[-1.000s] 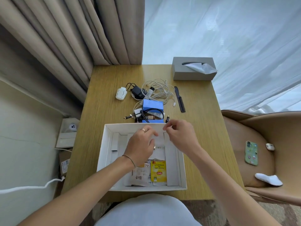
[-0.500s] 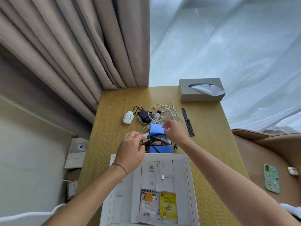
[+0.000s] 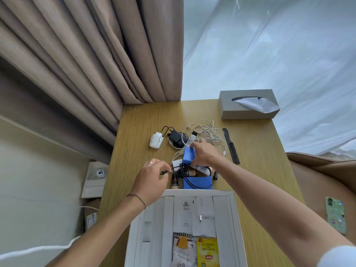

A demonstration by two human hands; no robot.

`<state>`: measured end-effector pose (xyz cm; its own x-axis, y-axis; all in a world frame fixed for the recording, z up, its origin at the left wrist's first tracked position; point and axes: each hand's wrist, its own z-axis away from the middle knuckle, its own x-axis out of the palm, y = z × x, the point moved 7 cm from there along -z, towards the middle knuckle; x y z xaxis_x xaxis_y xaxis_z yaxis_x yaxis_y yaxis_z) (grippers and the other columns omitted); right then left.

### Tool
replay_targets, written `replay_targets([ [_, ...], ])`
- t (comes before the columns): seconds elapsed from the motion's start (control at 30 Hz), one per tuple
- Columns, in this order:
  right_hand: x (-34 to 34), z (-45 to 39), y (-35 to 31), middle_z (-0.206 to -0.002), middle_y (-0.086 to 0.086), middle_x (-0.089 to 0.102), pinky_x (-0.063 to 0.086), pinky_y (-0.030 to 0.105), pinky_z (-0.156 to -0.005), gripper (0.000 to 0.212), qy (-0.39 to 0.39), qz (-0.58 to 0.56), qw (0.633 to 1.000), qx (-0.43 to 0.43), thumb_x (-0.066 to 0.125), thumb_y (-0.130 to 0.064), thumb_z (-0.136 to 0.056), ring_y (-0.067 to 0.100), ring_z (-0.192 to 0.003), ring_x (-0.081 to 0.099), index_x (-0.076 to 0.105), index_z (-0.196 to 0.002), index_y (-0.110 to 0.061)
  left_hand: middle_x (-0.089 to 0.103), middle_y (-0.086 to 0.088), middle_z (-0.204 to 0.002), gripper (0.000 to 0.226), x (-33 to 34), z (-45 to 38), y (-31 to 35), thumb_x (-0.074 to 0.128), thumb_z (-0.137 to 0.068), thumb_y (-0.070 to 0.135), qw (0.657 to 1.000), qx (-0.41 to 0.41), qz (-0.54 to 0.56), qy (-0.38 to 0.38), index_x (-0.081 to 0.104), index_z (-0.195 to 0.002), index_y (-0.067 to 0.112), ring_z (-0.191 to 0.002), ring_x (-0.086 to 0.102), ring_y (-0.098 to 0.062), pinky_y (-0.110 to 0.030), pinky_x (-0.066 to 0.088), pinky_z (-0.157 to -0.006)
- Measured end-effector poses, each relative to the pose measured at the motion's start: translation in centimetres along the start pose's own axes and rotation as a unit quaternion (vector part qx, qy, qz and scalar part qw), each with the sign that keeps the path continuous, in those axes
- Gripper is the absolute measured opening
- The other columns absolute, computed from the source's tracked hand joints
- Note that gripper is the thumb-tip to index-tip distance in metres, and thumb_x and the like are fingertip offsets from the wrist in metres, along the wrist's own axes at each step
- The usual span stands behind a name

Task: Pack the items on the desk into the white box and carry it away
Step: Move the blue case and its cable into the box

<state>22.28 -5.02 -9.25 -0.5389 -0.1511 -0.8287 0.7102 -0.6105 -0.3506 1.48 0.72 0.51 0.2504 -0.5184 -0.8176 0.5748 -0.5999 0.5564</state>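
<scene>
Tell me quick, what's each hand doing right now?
Left hand: pinching a black cable.
Right hand: gripping the blue pouch.

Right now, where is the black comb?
In the head view, the black comb lies on the desk's right side, just right of the white cables, below the tissue box.

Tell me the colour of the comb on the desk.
Black. The comb lies right of the tangled cables, clearest in the head view.

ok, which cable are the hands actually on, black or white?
The black cable: the left hand pinches its plug end beside the blue case. The white cable lies tangled farther back, not pinched.
</scene>
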Motion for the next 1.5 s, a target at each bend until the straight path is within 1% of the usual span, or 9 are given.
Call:
replay_targets([
  [0.13, -0.7, 0.4, -0.5, -0.114, 0.006, 0.047, 0.050, 0.036, -0.077, 0.042, 0.067, -0.021, 0.998, -0.007, 0.077, -0.023, -0.075, 0.028, -0.098, 0.059, 0.057, -0.112, -0.019, 0.060, 0.011, -0.107, 0.018, 0.6, -1.0, -0.3, 0.060, -0.091, 0.017, 0.999, -0.032, 0.028, -0.008, 0.067, -0.097, 0.033, -0.101, 0.056, -0.010, -0.026, 0.044, -0.079],
  [0.27, 0.7, 0.2, -0.4, -0.125, 0.008, 0.055, 0.049, 0.042, -0.094, 0.069, 0.016, 0.000, 1.000, 0.003, 0.079, -0.031, -0.075, 0.029, -0.111, 0.055, 0.047, -0.135, -0.022, 0.062, 0.006, -0.111, 0.019, 1.8, -1.7, -0.6, 0.060, -0.092, 0.016, 0.996, -0.078, 0.041, -0.030, 0.068, -0.102, 0.030, -0.101, 0.061, -0.013, -0.031, 0.054, -0.086],
  [0.43, 0.8, -0.5, 0.2, -0.121, 0.008, 0.056, 0.049, 0.044, -0.096, 0.075, 0.017, -0.021, 0.999, 0.028, 0.085, -0.035, -0.066, 0.028, -0.109, 0.055, 0.053, -0.133, -0.023, 0.063, 0.006, -0.111, 0.022, 2.9, -2.2, -0.7, 0.058, -0.091, 0.015, 0.994, -0.089, 0.052, -0.038, 0.067, -0.103, 0.030, -0.099, 0.062, -0.013, -0.026, 0.051, -0.077],
  [0.73, -0.3, 2.1, 2.1, -0.123, 0.000, 0.064, 0.034, 0.039, -0.086, 0.073, 0.153, -0.104, 0.982, 0.024, 0.077, -0.043, -0.064, 0.025, -0.111, 0.049, 0.052, -0.131, -0.028, 0.063, 0.003, -0.125, 0.041, 5.9, -5.0, 0.2, 0.059, -0.092, 0.019, 0.976, -0.151, 0.127, -0.096, 0.055, -0.133, 0.026, -0.105, 0.061, -0.018, -0.027, 0.046, -0.082],
  [0.9, -3.1, 4.6, 2.8, -0.119, 0.001, 0.064, 0.046, 0.041, -0.094, 0.079, 0.211, -0.210, 0.955, -0.003, 0.081, -0.047, -0.067, 0.024, -0.111, 0.054, 0.056, -0.138, -0.020, 0.074, -0.007, -0.105, 0.028, 7.3, -5.4, 1.3, 0.055, -0.101, 0.025, 0.928, -0.191, 0.293, -0.127, 0.064, -0.122, 0.009, -0.103, 0.067, -0.022, -0.036, 0.053, -0.091],
  [1.0, -4.9, 6.6, 2.8, -0.117, 0.000, 0.063, 0.049, 0.035, -0.091, 0.078, 0.245, -0.254, 0.936, -0.002, 0.083, -0.045, -0.070, 0.018, -0.108, 0.057, 0.057, -0.139, -0.019, 0.072, -0.010, -0.094, 0.030, 7.0, -4.7, 3.7, 0.043, -0.106, 0.022, 0.864, -0.192, 0.451, -0.118, 0.069, -0.105, 0.006, -0.088, 0.068, -0.023, -0.037, 0.056, -0.082],
  [1.23, -10.1, 12.1, -0.2, -0.106, -0.011, 0.053, 0.048, 0.027, -0.086, 0.083, 0.262, -0.254, 0.929, -0.060, 0.081, -0.045, -0.070, 0.010, -0.102, 0.054, 0.052, -0.146, -0.028, 0.070, -0.017, -0.114, 0.045, 4.4, -2.9, 8.1, 0.061, -0.096, 0.041, 0.752, -0.181, 0.617, -0.144, 0.055, -0.134, 0.017, -0.097, 0.073, -0.032, -0.040, 0.063, -0.067],
  [1.43, -13.5, 16.6, -5.0, -0.102, -0.013, 0.049, 0.047, 0.027, -0.076, 0.108, 0.245, -0.091, 0.951, -0.164, 0.080, -0.068, -0.063, 0.011, -0.090, 0.054, 0.029, -0.155, -0.042, 0.071, 0.000, -0.087, 0.033, -0.3, -0.7, 11.1, 0.066, -0.093, 0.042, 0.811, -0.134, 0.553, -0.133, 0.069, -0.113, 0.015, -0.065, 0.068, -0.015, -0.023, 0.053, -0.045],
  [1.5, -14.3, 17.8, -5.1, -0.108, -0.014, 0.055, 0.050, 0.026, -0.085, 0.111, 0.258, -0.179, 0.932, -0.183, 0.083, -0.059, -0.066, 0.007, -0.099, 0.058, 0.020, -0.156, -0.048, 0.074, -0.001, -0.087, 0.027, -1.6, 0.2, 11.7, 0.059, -0.098, 0.036, 0.823, -0.121, 0.547, -0.097, 0.066, -0.113, 0.015, -0.065, 0.071, -0.016, -0.022, 0.051, -0.042],
])
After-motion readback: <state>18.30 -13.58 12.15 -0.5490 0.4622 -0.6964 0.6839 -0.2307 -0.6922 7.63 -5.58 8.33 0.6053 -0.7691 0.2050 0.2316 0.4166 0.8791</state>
